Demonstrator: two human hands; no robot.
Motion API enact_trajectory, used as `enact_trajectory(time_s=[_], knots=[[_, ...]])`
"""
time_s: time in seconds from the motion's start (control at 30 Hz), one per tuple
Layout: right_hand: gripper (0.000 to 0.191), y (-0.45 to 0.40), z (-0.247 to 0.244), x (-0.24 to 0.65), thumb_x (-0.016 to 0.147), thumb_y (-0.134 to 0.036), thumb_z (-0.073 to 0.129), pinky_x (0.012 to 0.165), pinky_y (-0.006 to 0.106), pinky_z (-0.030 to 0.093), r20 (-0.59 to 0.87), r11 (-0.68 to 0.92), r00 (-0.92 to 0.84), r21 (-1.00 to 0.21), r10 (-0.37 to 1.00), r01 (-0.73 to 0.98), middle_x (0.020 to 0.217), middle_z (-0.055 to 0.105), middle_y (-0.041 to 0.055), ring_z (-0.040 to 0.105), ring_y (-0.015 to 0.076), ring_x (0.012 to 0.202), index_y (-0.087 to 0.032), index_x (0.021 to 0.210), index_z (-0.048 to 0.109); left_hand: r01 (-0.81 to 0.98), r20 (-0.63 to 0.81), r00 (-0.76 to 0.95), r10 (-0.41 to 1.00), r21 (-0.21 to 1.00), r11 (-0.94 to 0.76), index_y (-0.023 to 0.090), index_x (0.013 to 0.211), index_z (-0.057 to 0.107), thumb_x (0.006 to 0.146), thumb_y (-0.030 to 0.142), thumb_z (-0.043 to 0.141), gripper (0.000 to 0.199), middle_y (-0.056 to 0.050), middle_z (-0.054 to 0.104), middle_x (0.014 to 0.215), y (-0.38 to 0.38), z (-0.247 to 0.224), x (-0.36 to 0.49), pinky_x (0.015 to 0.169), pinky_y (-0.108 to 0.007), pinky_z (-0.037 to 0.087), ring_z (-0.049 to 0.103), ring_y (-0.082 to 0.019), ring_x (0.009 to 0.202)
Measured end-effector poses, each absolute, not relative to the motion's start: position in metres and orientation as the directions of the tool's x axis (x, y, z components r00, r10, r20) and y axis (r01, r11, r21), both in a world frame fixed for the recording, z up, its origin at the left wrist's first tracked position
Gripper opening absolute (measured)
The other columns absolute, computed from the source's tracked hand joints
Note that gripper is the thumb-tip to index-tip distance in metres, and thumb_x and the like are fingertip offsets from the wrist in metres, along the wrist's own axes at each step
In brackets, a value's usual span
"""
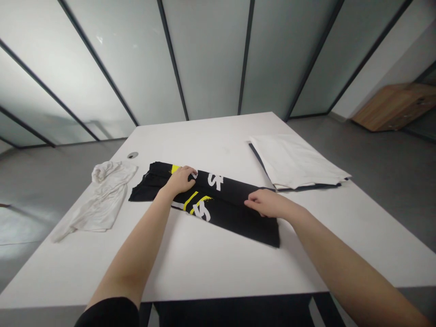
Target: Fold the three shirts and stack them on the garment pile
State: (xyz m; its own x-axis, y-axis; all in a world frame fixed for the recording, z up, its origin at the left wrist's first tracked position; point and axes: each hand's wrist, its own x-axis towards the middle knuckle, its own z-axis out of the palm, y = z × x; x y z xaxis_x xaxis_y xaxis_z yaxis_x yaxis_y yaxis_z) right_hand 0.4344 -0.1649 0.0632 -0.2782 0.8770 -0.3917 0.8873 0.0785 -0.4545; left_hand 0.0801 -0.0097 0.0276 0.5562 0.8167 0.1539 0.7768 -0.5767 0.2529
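Observation:
A black garment point(231, 200) with white lettering and yellow stripes lies as a long folded strip across the middle of the white table. On its left part rests my left hand point(182, 180), fingers curled and pressed together against the cloth near a yellow patch. My right hand point(261, 202) is at the right part of the strip, its fingers bent in a pinch on the black fabric. The strip's left end looks uneven, and its lower right corner hangs free of both hands on the tabletop.
A crumpled white garment point(102, 200) lies at the table's left. Flat folded white cloth point(293, 161) sits over dark cloth point(316, 186) at the right. A round cable hole point(132, 155) is near the left edge. Frosted glass panels stand behind the table point(204, 136).

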Motion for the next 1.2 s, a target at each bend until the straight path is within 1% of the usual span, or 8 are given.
enact_trajectory(time_s=[0.1, 0.23, 0.5, 0.67, 0.77, 0.9, 1.03, 1.2], knots=[[0.039, -0.160, 0.060, 0.433, 0.109, -0.043, 0.051, 0.068, 0.032, 0.045, -0.184, 0.156, -0.242, -0.388, 0.953, 0.909, 0.080, 0.075, 0.0062, 0.070, 0.0226, 0.075, -0.022, 0.083, 0.071, 0.812, 0.132, 0.525, 0.841, 0.218, -0.542, 0.022, 0.120, 0.074, 0.081, 0.025, 0.063, 0.041, -0.012, 0.072, 0.127, -0.009, 0.024, 0.079, 0.116, -0.049, 0.050, 0.067, -0.034, 0.123], [0.021, -0.157, 0.043, 0.431, 0.103, -0.028, 0.061, 0.097, 0.037, 0.050, 0.093, 0.231, -0.213, -0.277, 0.973, 0.933, 0.117, 0.074, 0.0123, 0.069, 0.0282, 0.111, -0.022, 0.119, 0.074, 0.851, 0.082, 0.479, 0.874, 0.200, -0.485, 0.025, 0.126, 0.070, 0.081, 0.030, 0.065, 0.045, -0.011, 0.069, 0.137, -0.010, 0.024, 0.077, 0.118, -0.053, 0.047, 0.062, -0.037, 0.132], [0.052, -0.169, 0.051, 0.444, 0.092, -0.051, 0.079, 0.091, 0.038, 0.053, -0.173, -0.016, -0.009, -0.143, 0.985, 0.990, 0.126, 0.071, 0.0214, 0.071, 0.0369, 0.116, -0.015, 0.129, 0.068, 0.869, -0.072, 0.449, 0.891, 0.265, -0.417, 0.023, 0.142, 0.061, 0.086, 0.040, 0.062, 0.059, -0.014, 0.060, 0.154, -0.010, 0.029, 0.074, 0.126, -0.051, 0.040, 0.046, -0.038, 0.153], [0.035, -0.163, 0.059, 0.449, 0.111, -0.043, 0.051, 0.084, 0.036, 0.049, -0.209, -0.134, 0.103, -0.140, 0.972, 0.981, 0.116, 0.079, 0.0185, 0.074, 0.0340, 0.109, -0.016, 0.124, 0.070, 0.876, -0.074, 0.421, 0.904, 0.293, -0.384, 0.025, 0.143, 0.060, 0.098, 0.054, 0.052, 0.054, -0.012, 0.056, 0.161, -0.008, 0.025, 0.074, 0.129, -0.052, 0.035, 0.039, -0.037, 0.159], [0.025, -0.158, 0.058, 0.456, 0.109, -0.036, 0.054, 0.078, 0.035, 0.046, -0.225, -0.152, 0.121, -0.125, 0.967, 0.980, 0.110, 0.080, 0.0144, 0.075, 0.0315, 0.103, -0.021, 0.112, 0.073, 0.881, -0.039, 0.406, 0.913, 0.282, -0.380, 0.025, 0.145, 0.059, 0.104, 0.059, 0.040, 0.057, -0.012, 0.056, 0.163, -0.008, 0.017, 0.076, 0.131, -0.052, 0.030, 0.037, -0.036, 0.160], [0.025, -0.155, 0.056, 0.461, 0.108, -0.030, 0.052, 0.076, 0.035, 0.046, -0.167, -0.164, 0.141, -0.133, 0.976, 0.977, 0.105, 0.080, 0.0124, 0.074, 0.0288, 0.097, -0.022, 0.103, 0.075, 0.887, 0.002, 0.414, 0.910, 0.221, -0.405, 0.025, 0.149, 0.056, 0.103, 0.061, 0.046, 0.060, -0.013, 0.050, 0.168, -0.009, 0.009, 0.075, 0.131, -0.054, 0.028, 0.031, -0.038, 0.164], [0.025, -0.154, 0.048, 0.454, 0.107, -0.028, 0.054, 0.088, 0.037, 0.049, 0.004, -0.028, 0.029, -0.196, 1.000, 0.980, 0.121, 0.077, 0.0137, 0.071, 0.0290, 0.108, -0.021, 0.119, 0.075, 0.874, 0.041, 0.444, 0.895, 0.199, -0.442, 0.024, 0.149, 0.055, 0.104, 0.062, 0.047, 0.059, -0.016, 0.050, 0.168, -0.010, 0.006, 0.072, 0.129, -0.057, 0.030, 0.034, -0.038, 0.162], [0.021, -0.152, 0.034, 0.446, 0.105, -0.026, 0.057, 0.102, 0.047, 0.046, 0.060, 0.064, -0.061, -0.050, 0.996, 0.997, 0.114, 0.076, 0.0163, 0.066, 0.0349, 0.111, -0.020, 0.111, 0.077, 0.877, 0.047, 0.446, 0.894, 0.175, -0.447, 0.023, 0.150, 0.055, 0.105, 0.061, 0.047, 0.060, -0.019, 0.052, 0.164, -0.011, 0.007, 0.072, 0.128, -0.058, 0.031, 0.035, -0.040, 0.161]])
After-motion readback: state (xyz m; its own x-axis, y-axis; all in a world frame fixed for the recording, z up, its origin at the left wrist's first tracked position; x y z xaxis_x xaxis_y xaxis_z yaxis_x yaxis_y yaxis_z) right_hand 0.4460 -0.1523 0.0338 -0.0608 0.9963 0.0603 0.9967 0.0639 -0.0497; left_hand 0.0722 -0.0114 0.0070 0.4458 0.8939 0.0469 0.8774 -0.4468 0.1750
